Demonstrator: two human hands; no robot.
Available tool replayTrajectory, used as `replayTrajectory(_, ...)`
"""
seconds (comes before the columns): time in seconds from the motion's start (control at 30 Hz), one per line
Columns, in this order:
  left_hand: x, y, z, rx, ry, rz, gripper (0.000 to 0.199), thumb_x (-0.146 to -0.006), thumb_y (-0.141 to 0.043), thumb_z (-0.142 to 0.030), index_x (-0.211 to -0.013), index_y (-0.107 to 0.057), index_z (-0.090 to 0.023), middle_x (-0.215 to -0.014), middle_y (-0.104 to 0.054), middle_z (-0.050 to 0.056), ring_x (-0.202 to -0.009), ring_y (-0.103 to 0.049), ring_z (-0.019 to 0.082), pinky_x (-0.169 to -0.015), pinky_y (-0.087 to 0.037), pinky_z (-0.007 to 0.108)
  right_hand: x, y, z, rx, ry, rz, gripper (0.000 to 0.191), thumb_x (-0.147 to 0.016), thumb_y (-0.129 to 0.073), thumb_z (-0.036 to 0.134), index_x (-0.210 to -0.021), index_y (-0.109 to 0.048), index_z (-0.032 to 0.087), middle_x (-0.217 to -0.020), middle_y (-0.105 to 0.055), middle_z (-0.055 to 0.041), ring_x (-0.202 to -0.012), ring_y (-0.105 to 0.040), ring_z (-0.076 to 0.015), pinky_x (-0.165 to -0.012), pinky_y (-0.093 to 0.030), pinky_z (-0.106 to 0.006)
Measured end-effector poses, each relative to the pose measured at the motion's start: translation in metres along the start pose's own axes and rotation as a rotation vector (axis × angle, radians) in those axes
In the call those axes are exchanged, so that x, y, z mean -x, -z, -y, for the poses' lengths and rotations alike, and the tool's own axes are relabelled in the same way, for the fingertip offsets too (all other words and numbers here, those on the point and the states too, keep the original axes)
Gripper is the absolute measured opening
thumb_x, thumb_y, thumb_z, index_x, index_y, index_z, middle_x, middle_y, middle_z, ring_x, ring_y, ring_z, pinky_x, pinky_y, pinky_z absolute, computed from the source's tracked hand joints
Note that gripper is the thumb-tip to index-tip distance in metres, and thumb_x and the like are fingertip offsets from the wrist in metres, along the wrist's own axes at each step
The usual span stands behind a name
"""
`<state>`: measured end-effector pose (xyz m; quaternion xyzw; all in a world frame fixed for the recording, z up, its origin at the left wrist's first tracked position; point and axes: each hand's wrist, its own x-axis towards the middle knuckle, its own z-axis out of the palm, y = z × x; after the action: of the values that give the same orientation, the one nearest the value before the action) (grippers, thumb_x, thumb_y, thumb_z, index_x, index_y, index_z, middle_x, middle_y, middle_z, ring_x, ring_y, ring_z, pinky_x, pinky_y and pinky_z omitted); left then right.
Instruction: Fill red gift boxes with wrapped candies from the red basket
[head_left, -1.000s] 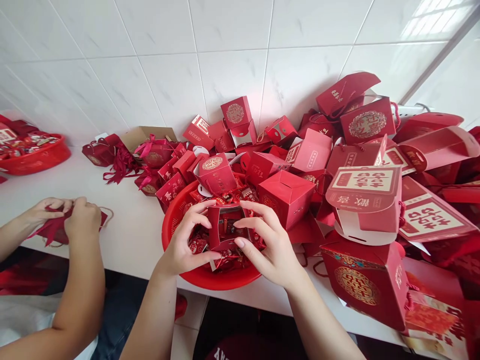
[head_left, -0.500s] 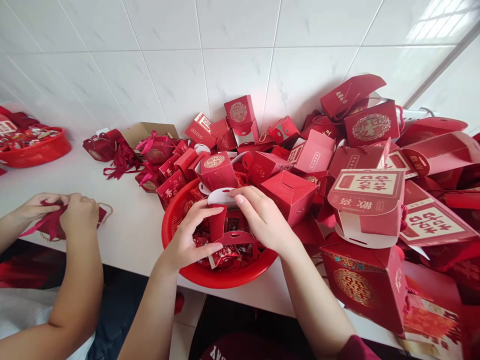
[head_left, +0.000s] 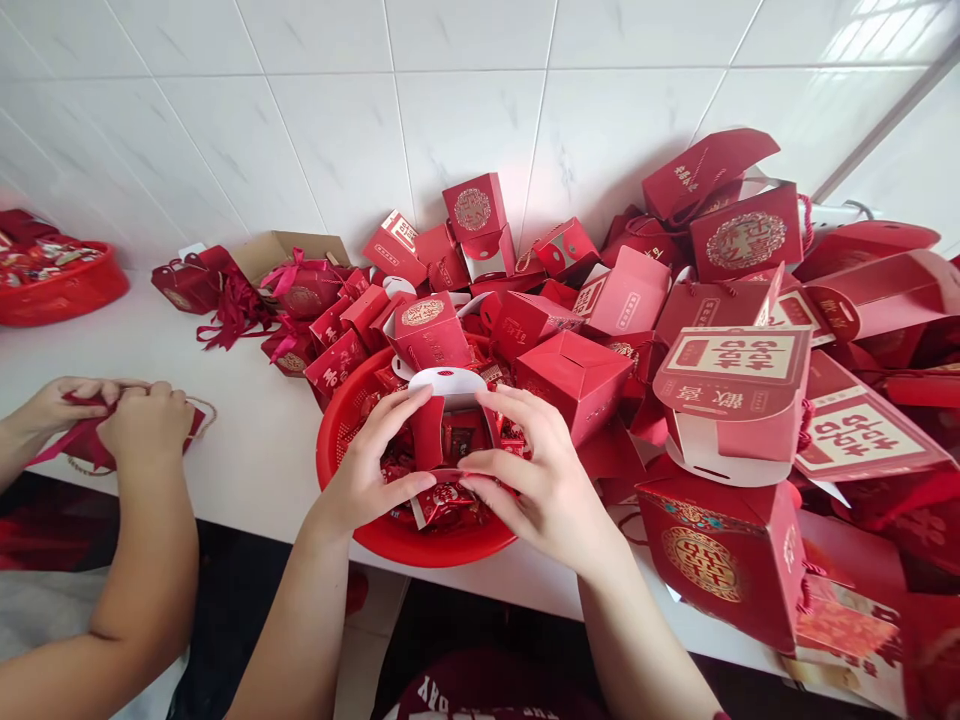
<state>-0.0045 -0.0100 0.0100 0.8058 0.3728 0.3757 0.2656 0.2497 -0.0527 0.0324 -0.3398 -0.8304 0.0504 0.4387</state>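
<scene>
Between my hands is a small red box (head_left: 428, 432) with its top open and wrapped candy inside. Its white-lined rear flap (head_left: 448, 381) stands up, with a hole in it. My left hand (head_left: 369, 462) holds the box's left side, fingers on the rear and thumb at the front flap. My right hand (head_left: 536, 470) pinches the front flap between thumb and a finger, while its index finger reaches toward the rear flap. Under the box lies a red plastic basket (head_left: 442, 548) filled with red-wrapped candies.
Red gift boxes (head_left: 574, 385) pile up behind and to the right. A second red basket (head_left: 67, 295) of candies stands at far left. Beside me, another person's hands (head_left: 146, 425) hold a red bag with ribbon. White tiles (head_left: 465, 120) line the wall.
My right hand has come down from the rear flap to the front flap, which it now pinches. The rear flap stands more upright, and the box's inside shows more. The view has shifted slightly.
</scene>
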Motion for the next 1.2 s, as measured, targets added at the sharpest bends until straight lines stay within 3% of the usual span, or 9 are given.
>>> replayTrajectory(0.1, 0.000, 0.000, 0.001, 0.024, -0.012, 0.027, 0.087, -0.085, -0.064, -0.072, -0.160, -0.039, -0.036, -0.161, -0.039, 0.008, -0.151, -0.036, 0.037, -0.126, -0.032, 0.051, 0.009, -0.001, 0.000, -0.041, 0.038, -0.012, 0.015, -0.097, -0.068, 0.022, -0.109, -0.073, 0.028, -0.153, -0.049, -0.0091, -0.148, -0.040, -0.0328, -0.118, -0.043, -0.059)
replayTrajectory(0.2, 0.000, 0.000, 0.001, 0.028, -0.029, 0.048, 0.092, -0.083, -0.054, -0.082, -0.160, -0.039, -0.035, -0.163, -0.037, 0.008, -0.152, -0.033, 0.040, -0.127, -0.028, 0.052, 0.018, -0.005, 0.000, -0.115, 0.010, -0.047, 0.018, -0.097, -0.067, 0.017, -0.112, -0.070, 0.026, -0.151, -0.049, -0.0120, -0.143, -0.047, -0.0300, -0.113, -0.049, -0.053)
replayTrajectory(0.3, 0.001, 0.000, 0.001, -0.024, -0.016, 0.069, 0.108, -0.072, -0.062, -0.086, -0.162, -0.034, -0.034, -0.165, -0.033, 0.009, -0.153, -0.031, 0.042, -0.128, -0.027, 0.053, 0.024, -0.011, -0.003, -0.200, -0.066, -0.055, 0.012, -0.098, -0.065, 0.016, -0.108, -0.066, 0.022, -0.140, -0.060, -0.0138, -0.130, -0.061, -0.0248, -0.106, -0.054, -0.045)
replayTrajectory(0.43, 0.000, -0.001, -0.002, -0.112, 0.030, 0.064, 0.098, -0.079, -0.075, -0.067, -0.162, -0.033, -0.037, -0.163, -0.036, 0.008, -0.152, -0.035, 0.038, -0.126, -0.031, 0.049, 0.025, -0.019, -0.007, -0.205, -0.092, -0.030, 0.009, -0.101, -0.063, 0.018, -0.109, -0.063, 0.023, -0.111, -0.077, -0.0061, -0.119, -0.068, -0.0235, -0.110, -0.049, -0.048)
replayTrajectory(0.7, -0.001, -0.001, -0.004, -0.108, 0.004, 0.026, 0.074, -0.085, -0.078, -0.045, -0.153, -0.048, -0.039, -0.157, -0.044, 0.004, -0.147, -0.044, 0.030, -0.124, -0.037, 0.042, 0.024, -0.032, -0.009, -0.249, -0.222, -0.124, 0.018, -0.102, -0.057, 0.017, -0.119, -0.059, 0.025, -0.106, -0.072, -0.0062, -0.098, -0.069, -0.0212, -0.087, -0.057, -0.039)
replayTrajectory(0.93, 0.000, -0.004, -0.003, -0.056, -0.028, 0.001, 0.054, -0.087, -0.079, -0.033, -0.137, -0.058, -0.034, -0.160, -0.043, 0.007, -0.149, -0.043, 0.030, -0.124, -0.038, 0.048, 0.019, -0.039, -0.012, -0.175, -0.239, -0.241, 0.032, -0.097, -0.065, 0.017, -0.127, -0.056, 0.026, -0.135, -0.059, -0.0116, -0.129, -0.057, -0.0263, -0.109, -0.049, -0.047)
replayTrajectory(1.0, 0.003, -0.006, -0.001, 0.014, -0.033, -0.048, 0.066, -0.082, -0.083, -0.030, -0.140, -0.051, -0.033, -0.162, -0.042, 0.010, -0.149, -0.044, 0.032, -0.120, -0.043, 0.050, 0.017, -0.040, -0.012, -0.201, -0.304, -0.238, 0.038, -0.097, -0.065, 0.019, -0.132, -0.053, 0.027, -0.143, -0.055, -0.0120, -0.136, -0.053, -0.0272, -0.113, -0.047, -0.049)
replayTrajectory(1.1, 0.004, -0.008, 0.001, 0.050, -0.042, -0.061, 0.099, -0.078, -0.086, -0.029, -0.158, -0.028, -0.034, -0.162, -0.041, 0.014, -0.148, -0.045, 0.033, -0.118, -0.045, 0.052, 0.015, -0.043, -0.014, -0.290, -0.393, -0.180, 0.048, -0.098, -0.062, 0.022, -0.143, -0.045, 0.028, -0.152, -0.049, -0.0118, -0.144, -0.046, -0.0277, -0.117, -0.044, -0.051)
replayTrajectory(1.2, 0.003, -0.006, 0.000, -0.049, -0.056, -0.004, 0.095, -0.081, -0.084, -0.031, -0.160, -0.031, -0.034, -0.160, -0.043, 0.012, -0.148, -0.044, 0.032, -0.122, -0.040, 0.051, 0.014, -0.047, -0.016, -0.338, -0.431, -0.157, 0.051, -0.098, -0.060, 0.022, -0.145, -0.042, 0.029, -0.156, -0.046, -0.0110, -0.147, -0.043, -0.0275, -0.119, -0.043, -0.052)
